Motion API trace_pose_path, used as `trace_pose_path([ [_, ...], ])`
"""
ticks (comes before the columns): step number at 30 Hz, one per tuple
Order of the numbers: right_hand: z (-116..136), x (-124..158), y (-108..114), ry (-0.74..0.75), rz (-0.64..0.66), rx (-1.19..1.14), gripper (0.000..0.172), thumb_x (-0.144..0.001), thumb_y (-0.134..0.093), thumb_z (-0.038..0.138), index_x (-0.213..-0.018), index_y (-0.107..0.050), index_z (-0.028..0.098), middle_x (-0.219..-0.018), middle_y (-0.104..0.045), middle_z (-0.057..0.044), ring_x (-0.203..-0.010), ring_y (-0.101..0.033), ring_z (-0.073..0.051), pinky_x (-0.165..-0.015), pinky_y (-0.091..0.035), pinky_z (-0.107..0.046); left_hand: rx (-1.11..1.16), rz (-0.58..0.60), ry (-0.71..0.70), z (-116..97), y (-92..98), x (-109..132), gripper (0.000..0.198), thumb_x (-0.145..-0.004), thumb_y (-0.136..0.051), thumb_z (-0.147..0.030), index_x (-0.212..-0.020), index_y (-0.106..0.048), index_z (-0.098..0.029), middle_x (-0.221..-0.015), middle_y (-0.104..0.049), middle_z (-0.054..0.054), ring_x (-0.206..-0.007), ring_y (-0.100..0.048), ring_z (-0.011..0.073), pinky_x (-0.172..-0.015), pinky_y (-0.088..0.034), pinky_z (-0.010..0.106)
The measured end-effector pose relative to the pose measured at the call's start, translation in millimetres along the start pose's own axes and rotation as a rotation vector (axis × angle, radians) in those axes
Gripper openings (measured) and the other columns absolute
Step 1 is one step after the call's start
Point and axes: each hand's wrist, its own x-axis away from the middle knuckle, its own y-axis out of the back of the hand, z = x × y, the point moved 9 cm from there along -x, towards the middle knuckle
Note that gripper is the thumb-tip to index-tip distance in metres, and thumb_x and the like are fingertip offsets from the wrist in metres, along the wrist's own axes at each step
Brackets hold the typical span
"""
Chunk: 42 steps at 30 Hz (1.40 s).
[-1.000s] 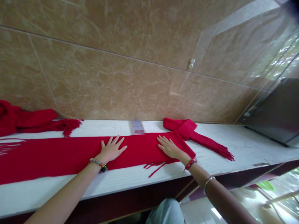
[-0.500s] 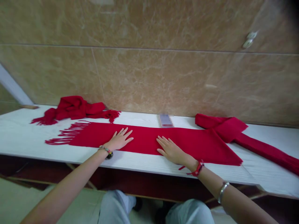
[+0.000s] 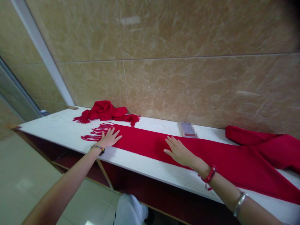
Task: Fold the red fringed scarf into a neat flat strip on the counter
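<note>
A long red scarf (image 3: 145, 143) lies spread along the white tabletop, its fringe fanned out at the left end. My left hand (image 3: 108, 138) rests at the fringed end, fingers spread and palm down. Farther right, my right hand (image 3: 179, 150) is over the middle of the scarf, flat with the fingers stretched; whether its palm touches the cloth I cannot tell. Toward the right the scarf runs into folded red cloth (image 3: 264, 140) near the wall.
A second, bunched red scarf (image 3: 105, 111) lies behind at the left. A blurred, phone-like flat object (image 3: 188, 129) sits by the tiled wall (image 3: 164, 87). Under the white top (image 3: 58, 125) are dark open shelves (image 3: 150, 184).
The view has turned left. My left hand has slid along the scarf to its fringed end; my right hand stays over the middle part, so the hands are farther apart.
</note>
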Motion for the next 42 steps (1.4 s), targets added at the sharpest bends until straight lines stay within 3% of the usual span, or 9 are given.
trace_pose_path([
  [3, 40.8, -48.3, 0.3, 0.061, -0.039, -0.057, 0.065, -0.088, -0.025, 0.052, -0.135, -0.031, 0.007, -0.141, -0.026, -0.017, -0.131, -0.019, -0.028, -0.103, -0.023, -0.045, -0.013, 0.074, -0.087, -43.1, -11.7, -9.5, 0.053, -0.088, -0.026, -0.051, -0.134, -0.032, -0.026, -0.145, -0.017, 0.007, -0.132, -0.01, 0.0291, -0.102, -0.011, 0.052],
  [6, 55.8, -84.7, -17.6, 0.029, 0.014, -0.069, 0.063, -0.089, -0.027, 0.049, -0.135, -0.031, 0.006, -0.142, -0.026, -0.017, -0.131, -0.018, -0.03, -0.103, -0.021, -0.048, -0.009, 0.156, -0.193, -81.6, -29.2, -17.8, 0.051, -0.09, -0.017, -0.049, -0.137, -0.023, -0.031, -0.147, -0.009, 0.003, -0.134, -0.006, 0.0248, -0.102, -0.014, 0.05],
  [10, 39.7, -98.0, -42.3, -0.069, 0.094, -0.09, 0.061, -0.089, -0.025, 0.047, -0.135, -0.03, 0.008, -0.142, -0.026, -0.015, -0.13, -0.02, -0.029, -0.103, -0.019, -0.048, -0.056, 0.164, -0.186, -85.5, -45.7, -24.6, 0.05, -0.09, -0.017, -0.046, -0.137, -0.024, -0.031, -0.146, -0.014, 0.002, -0.133, -0.01, 0.0268, -0.102, -0.014, 0.053],
  [14, 20.5, -86.7, -42.0, -0.102, 0.107, -0.08, 0.059, -0.089, -0.025, 0.047, -0.135, -0.031, 0.01, -0.142, -0.026, -0.015, -0.131, -0.02, -0.028, -0.103, -0.021, -0.048, -0.058, 0.114, -0.204, -78.7, -48.9, -25.5, 0.05, -0.09, -0.017, -0.045, -0.137, -0.025, -0.03, -0.146, -0.018, 0.001, -0.133, -0.013, 0.0261, -0.102, -0.016, 0.051],
  [17, 14.0, -70.9, -24.5, -0.129, 0.046, -0.053, 0.055, -0.089, -0.033, 0.04, -0.131, -0.037, 0.005, -0.137, -0.033, -0.02, -0.128, -0.027, -0.029, -0.101, -0.026, -0.045, -0.061, 0.141, -0.198, -78.1, -48.7, -26.2, 0.05, -0.09, -0.018, -0.044, -0.137, -0.024, -0.029, -0.146, -0.016, 0.002, -0.132, -0.013, 0.0274, -0.101, -0.015, 0.053],
  [21, 43.4, -37.1, 8.8, 0.05, -0.065, -0.093, 0.04, -0.085, -0.043, 0.024, -0.122, -0.049, 0.008, -0.124, -0.051, -0.016, -0.116, -0.045, -0.022, -0.096, -0.035, -0.033, -0.073, 0.248, -0.208, -85.6, -45.5, -34.6, 0.051, -0.089, -0.025, -0.041, -0.137, -0.028, -0.022, -0.145, -0.018, 0.01, -0.131, -0.016, 0.0328, -0.097, -0.02, 0.056],
  [27, 87.1, 9.8, 19.3, 0.188, 0.022, 0.022, 0.015, -0.081, -0.052, 0.019, -0.09, -0.063, 0.016, -0.089, -0.063, -0.007, -0.085, -0.057, -0.019, -0.075, -0.045, -0.029, -0.031, 0.309, -0.455, -147.1, -33.0, -61.2, 0.045, -0.083, -0.044, -0.029, -0.126, -0.046, -0.016, -0.134, -0.041, 0.009, -0.123, -0.036, 0.0187, -0.101, -0.024, 0.026],
  [32, 101.7, 11.6, 14.4, 0.261, 0.024, 0.167, 0.015, -0.08, -0.048, 0.006, -0.085, -0.059, 0.014, -0.082, -0.062, -0.007, -0.075, -0.057, -0.019, -0.062, -0.044, -0.028, 0.017, 0.29, -0.528, -198.3, -40.3, -84.5, 0.039, -0.084, -0.039, -0.019, -0.122, -0.05, -0.018, -0.125, -0.052, 0.008, -0.113, -0.047, 0.0182, -0.094, -0.032, 0.026],
  [42, 108.6, 9.5, 21.6, 0.408, -0.096, 0.246, 0.012, -0.084, -0.048, 0.012, -0.093, -0.054, 0.018, -0.082, -0.057, -0.006, -0.072, -0.055, -0.017, -0.055, -0.041, -0.027, 0.135, 0.347, -0.558, -216.9, -57.1, -105.5, 0.023, -0.072, -0.055, -0.024, -0.091, -0.065, -0.017, -0.081, -0.065, 0.002, -0.072, -0.057, 0.0141, -0.061, -0.039, 0.019],
])
